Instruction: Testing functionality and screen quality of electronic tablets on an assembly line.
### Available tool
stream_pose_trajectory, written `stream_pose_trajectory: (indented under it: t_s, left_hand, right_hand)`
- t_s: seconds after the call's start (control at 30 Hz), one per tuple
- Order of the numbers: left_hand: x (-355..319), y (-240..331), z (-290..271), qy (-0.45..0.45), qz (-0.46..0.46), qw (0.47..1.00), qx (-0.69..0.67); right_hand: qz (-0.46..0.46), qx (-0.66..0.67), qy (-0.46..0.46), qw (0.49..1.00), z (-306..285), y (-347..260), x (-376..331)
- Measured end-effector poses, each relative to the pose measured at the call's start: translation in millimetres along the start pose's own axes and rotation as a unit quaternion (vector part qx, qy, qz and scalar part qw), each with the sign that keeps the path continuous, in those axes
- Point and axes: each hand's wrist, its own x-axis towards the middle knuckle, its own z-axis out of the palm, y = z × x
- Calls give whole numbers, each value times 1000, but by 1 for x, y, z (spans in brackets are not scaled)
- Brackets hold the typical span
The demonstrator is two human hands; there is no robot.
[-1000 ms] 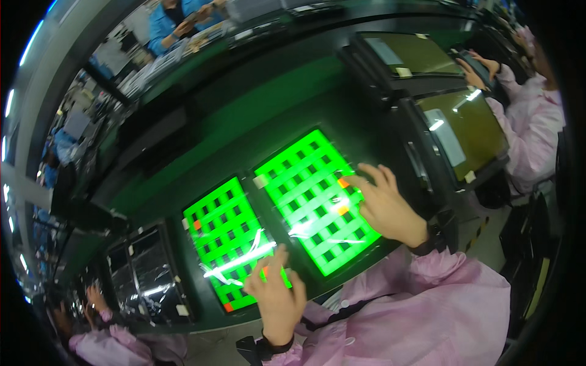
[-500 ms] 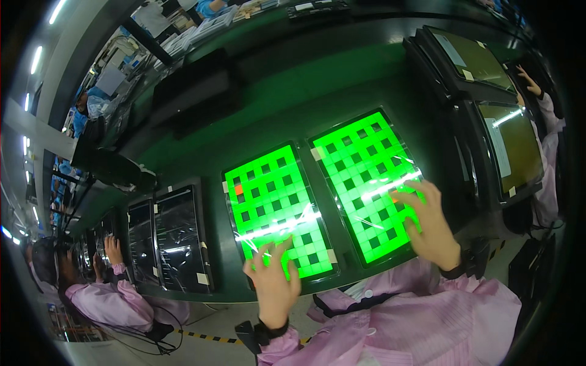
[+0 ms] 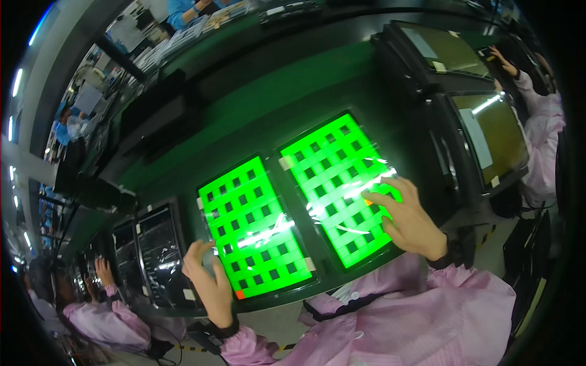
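Two tablet-like display panels lie side by side on the dark green bench, both lit bright green with dark squares. At the left edge of the left panel [image 3: 259,210] is my left hand [image 3: 210,283], open, fingers apart and slightly bent, holding nothing. An orange square [image 3: 240,294] glows in that panel's lower left corner. My right hand [image 3: 412,222] is over the right side of the right panel [image 3: 323,163]. Its index fingertip is at the glass beside another orange square [image 3: 368,202]; the other fingers are spread. Pale tape tabs stick out at the panels' edges.
To the left lie dark, unlit panels [image 3: 160,244], with a co-worker's hand [image 3: 104,271] beyond them. Stacked trays holding panels [image 3: 491,140] stand at the right, near another person's arm [image 3: 525,85]. A black block-shaped object [image 3: 155,113] sits at the back left.
My left hand has moved left, from over the left panel's lower part to its edge. The orange square there went from upper left to lower left corner. My whole view has shifted slightly.
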Motion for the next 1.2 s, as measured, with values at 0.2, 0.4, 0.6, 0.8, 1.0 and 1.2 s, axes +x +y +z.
stream_pose_trajectory:
  t_s: [0.2,0.4,0.6,0.8,1.0,1.2]
  left_hand:
    - [-61,7,11,-29,-197,952,-231]
    - [-73,1,4,-3,-234,944,-231]
    - [-88,-21,4,70,-268,922,-269]
    - [-81,-14,16,86,-344,871,-339]
    - [-60,-15,16,-65,-318,921,-217]
    - [-85,-36,-8,85,-324,874,-353]
  right_hand:
    - [52,-48,52,996,-18,12,-24]
    - [31,-63,26,997,-12,22,-33]
    - [33,-41,104,993,-17,25,-45]
    - [267,137,195,934,6,36,-37]
    - [390,374,66,839,-3,88,-29]
    - [324,537,94,773,25,45,-6]
